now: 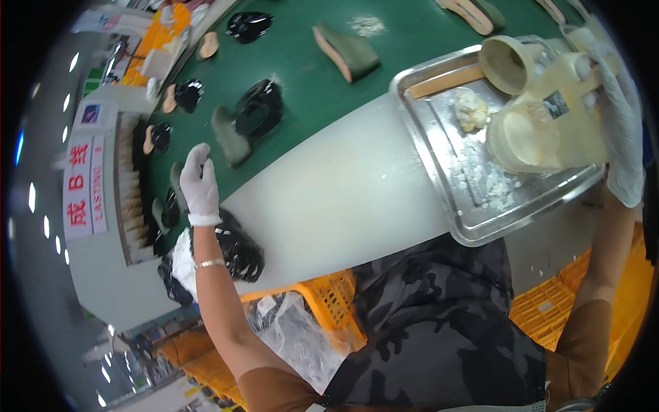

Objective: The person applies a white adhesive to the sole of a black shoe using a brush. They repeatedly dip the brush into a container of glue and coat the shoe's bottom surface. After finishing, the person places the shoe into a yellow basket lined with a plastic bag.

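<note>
My left hand (200, 189), in a white glove, hovers at the left edge of the belt with its fingers stretched out and nothing visible in them. Close to it lie a green shoe sole (230, 136) and a shoe upper in black plastic film (260, 108). My right hand (623, 137), also gloved, has its fingers wrapped round the handle of a cream plastic jug (583, 130). The jug is tilted over a metal tray (429, 147), its round mouth showing pale residue. In the tray are a whitish crumpled lump (471, 110), white flakes and a wooden strip (446, 82).
A white board (336, 185) spans the space before me, beside the green conveyor belt (302, 82). Farther along lie a green wedge sole (347, 53) and film-wrapped uppers (249, 26). A black-wrapped bundle (239, 250) sits by my left forearm. Orange crates (336, 302) stand below.
</note>
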The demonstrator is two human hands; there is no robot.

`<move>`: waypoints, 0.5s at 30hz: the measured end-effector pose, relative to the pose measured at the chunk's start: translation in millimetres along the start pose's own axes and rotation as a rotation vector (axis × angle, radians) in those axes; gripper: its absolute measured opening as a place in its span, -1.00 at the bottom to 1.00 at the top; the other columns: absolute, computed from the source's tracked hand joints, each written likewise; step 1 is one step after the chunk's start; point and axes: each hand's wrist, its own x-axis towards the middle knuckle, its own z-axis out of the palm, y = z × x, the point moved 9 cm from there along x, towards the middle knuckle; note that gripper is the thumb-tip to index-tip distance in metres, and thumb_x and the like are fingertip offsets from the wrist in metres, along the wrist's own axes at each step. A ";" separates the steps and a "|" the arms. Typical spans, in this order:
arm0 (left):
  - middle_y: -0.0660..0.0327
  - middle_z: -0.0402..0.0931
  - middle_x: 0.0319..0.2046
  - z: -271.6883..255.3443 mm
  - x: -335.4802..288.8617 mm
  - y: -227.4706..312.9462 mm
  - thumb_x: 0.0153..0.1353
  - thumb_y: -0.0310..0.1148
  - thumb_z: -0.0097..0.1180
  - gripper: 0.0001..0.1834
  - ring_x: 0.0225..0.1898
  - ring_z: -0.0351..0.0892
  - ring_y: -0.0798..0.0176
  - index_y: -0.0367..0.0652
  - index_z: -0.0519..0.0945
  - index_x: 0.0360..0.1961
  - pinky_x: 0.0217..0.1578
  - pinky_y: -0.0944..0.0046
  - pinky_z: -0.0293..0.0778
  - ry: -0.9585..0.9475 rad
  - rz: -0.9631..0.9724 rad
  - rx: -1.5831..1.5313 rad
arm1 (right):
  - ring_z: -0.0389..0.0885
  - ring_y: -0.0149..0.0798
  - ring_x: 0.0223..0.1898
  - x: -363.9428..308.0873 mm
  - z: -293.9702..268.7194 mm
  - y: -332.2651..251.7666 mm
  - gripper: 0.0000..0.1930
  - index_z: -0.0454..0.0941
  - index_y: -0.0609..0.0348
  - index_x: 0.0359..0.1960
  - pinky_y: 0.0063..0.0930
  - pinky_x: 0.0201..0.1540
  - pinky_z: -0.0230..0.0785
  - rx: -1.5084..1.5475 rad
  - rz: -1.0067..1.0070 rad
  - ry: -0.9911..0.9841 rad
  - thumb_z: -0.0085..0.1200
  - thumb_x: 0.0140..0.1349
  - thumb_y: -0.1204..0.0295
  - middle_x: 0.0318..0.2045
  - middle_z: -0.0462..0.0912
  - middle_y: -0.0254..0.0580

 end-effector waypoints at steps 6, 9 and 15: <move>0.15 0.53 -0.27 -89.4 -113.9 21.7 0.10 -0.51 0.08 -0.75 -0.27 0.51 0.29 -0.31 0.48 -0.16 -0.21 0.32 0.42 0.073 -0.080 0.482 | 0.40 -0.43 -0.22 -5.6 13.4 -33.9 -0.64 0.34 0.30 0.03 -0.57 -0.08 0.25 0.009 -0.150 -0.066 -0.10 0.28 0.33 -0.13 0.45 -0.21; 0.14 0.47 -0.40 -64.5 -168.5 23.3 -0.02 -0.38 0.22 -0.69 -0.39 0.46 0.16 -0.25 0.49 -0.24 -0.35 0.26 0.39 -0.050 -0.296 0.433 | 0.34 -0.61 -0.41 -3.6 0.1 -9.6 -0.63 0.33 0.24 0.08 -0.74 -0.28 0.20 -0.017 -0.077 -0.124 -0.15 0.33 0.29 -0.24 0.47 -0.36; 0.08 0.38 -0.30 -37.4 -198.8 24.2 -0.08 -0.30 0.25 -0.59 -0.22 0.39 -0.01 -0.11 0.44 -0.17 -0.23 0.07 0.36 -0.026 -0.265 0.883 | 0.35 -0.61 -0.54 -3.4 16.8 -22.5 -0.73 0.37 0.18 -0.03 -0.78 -0.47 0.20 0.047 -0.097 -0.056 -0.12 0.32 0.31 -0.31 0.49 -0.33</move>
